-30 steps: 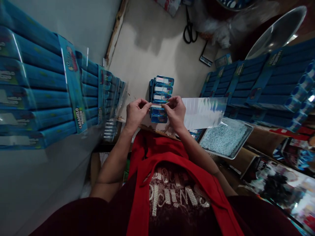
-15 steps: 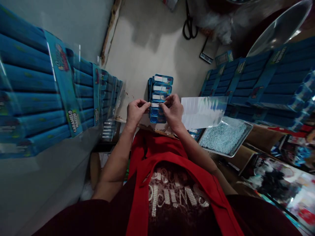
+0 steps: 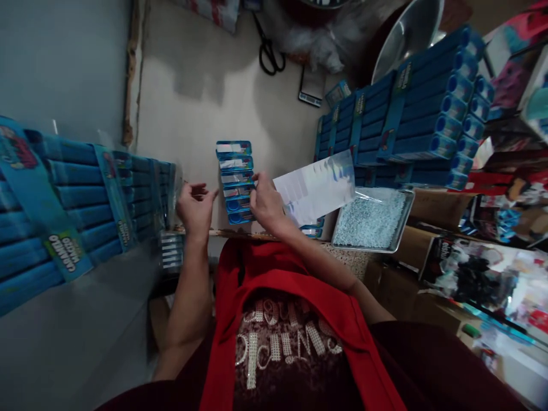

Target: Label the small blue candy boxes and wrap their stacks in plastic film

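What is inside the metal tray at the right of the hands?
The metal tray holds a layer of small pale blue-white pieces; the tray's bottom is covered by them.

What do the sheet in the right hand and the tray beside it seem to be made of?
The sheet looks like glossy clear plastic film: light glints off it and its edges look see-through. The tray looks like bare metal, with a shiny silver rim, though that could be foil.
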A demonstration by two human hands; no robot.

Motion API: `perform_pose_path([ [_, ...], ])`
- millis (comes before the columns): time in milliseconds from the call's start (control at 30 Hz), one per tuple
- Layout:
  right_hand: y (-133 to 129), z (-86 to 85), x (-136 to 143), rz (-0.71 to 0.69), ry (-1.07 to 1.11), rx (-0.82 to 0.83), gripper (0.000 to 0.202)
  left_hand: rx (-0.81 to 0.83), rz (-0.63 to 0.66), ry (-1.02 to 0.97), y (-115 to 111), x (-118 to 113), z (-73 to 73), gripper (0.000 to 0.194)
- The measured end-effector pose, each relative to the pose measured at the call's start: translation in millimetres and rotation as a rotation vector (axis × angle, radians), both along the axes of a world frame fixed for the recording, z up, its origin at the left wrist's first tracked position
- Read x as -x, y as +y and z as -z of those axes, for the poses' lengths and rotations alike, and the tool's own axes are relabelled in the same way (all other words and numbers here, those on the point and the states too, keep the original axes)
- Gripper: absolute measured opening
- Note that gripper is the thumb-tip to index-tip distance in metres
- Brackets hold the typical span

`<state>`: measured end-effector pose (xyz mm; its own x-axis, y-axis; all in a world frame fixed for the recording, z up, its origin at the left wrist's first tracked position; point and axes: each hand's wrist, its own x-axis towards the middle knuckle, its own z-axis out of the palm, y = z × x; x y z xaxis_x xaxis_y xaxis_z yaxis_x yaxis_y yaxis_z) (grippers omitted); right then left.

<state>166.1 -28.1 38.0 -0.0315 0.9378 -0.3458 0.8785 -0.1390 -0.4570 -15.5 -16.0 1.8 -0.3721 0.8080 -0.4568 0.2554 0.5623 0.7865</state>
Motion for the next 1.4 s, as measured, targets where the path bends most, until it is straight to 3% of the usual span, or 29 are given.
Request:
perform_pose_path([
  [67, -6.7, -21.7, -2.4, -0.024, 0.003, 0.083, 0.039, -0.224, 0.047, 0.167, 4.6, -9.6, -33.2, 0.025],
  [133, -18.5, -47.4, -13.7, -0.076, 0.050, 0.112, 0.037, -0.382, 0.148, 0.188, 12.7, -31.6, -64.9, 0.018],
  [200, -32.7, -70.7, -35.6, -0.154, 0.122, 0.105, 0.027, -0.443, 0.300, 0.136, 23.7, -63.2, -82.9, 0.018],
  [267, -43.2, -85.3, -66.1, -0.148, 0.178, 0.076, 0.018, -0.434, 0.469, 0.087, 35.6, -97.6, -81.9, 0.022],
  [333, -44.3, -87.7, -99.5, -0.025, 0.148, -0.041, 0.019, -0.365, 0.637, 0.059, 45.2, -128.0, -66.5, 0.026],
  [400, -35.0, -78.4, -128.8, 0.099, 0.034, -0.208, 0.025, -0.251, 0.767, 0.029, 49.9, -150.1, -46.7, 0.023],
  [467, -19.7, -61.3, -149.1, 0.096, -0.077, -0.305, 0.032, -0.166, 0.805, -0.012, 49.2, -163.1, -31.7, 0.014],
  [567, -1.4, -33.0, -161.6, -0.046, -0.181, -0.276, 0.039, -0.145, 0.758, -0.074, 42.8, -169.3, -24.0, 0.020],
  [667, -2.0, -13.8, -162.9, -0.156, -0.242, -0.227, 0.039, -0.129, 0.755, -0.059, 37.5, -168.3, -24.0, 0.021],
  [833, -33.9, -8.5, -168.7, -0.240, -0.227, -0.278, 0.042, -0.102, 0.778, -0.080, 34.6, -166.5, -18.2, 0.016],
  [967, -65.2, -31.2, -172.2, -0.197, -0.180, -0.267, 0.024, -0.074, 0.805, 0.023, 31.8, -168.1, -20.5, 0.016],
  [1067, -86.0, -66.8, -165.3, -0.031, -0.115, -0.281, 0.019, -0.081, 0.845, 0.097, 29.9, -172.9, -26.2, 0.017],
  [1167, -95.1, -107.8, -148.5, 0.208, 0.112, -0.308, 0.014, -0.153, 0.836, 0.050, 27.5, -177.1, -32.6, 0.015],
  [1233, -90.3, -127.5, -134.4, 0.386, 0.367, -0.241, 0.014, -0.248, 0.735, -0.008, 23.3, -174.2, -38.8, 0.011],
  [1300, -77.4, -135.0, -120.3, 0.541, 0.634, -0.117, 0.019, -0.313, 0.537, -0.108, 14.9, -163.8, -47.4, 0.012],
  [1400, -52.5, -123.4, -100.3, 0.680, 0.907, 0.029, 0.030, -0.169, 0.223, -0.456, -5.5, -135.6, -62.6, 0.050],
])
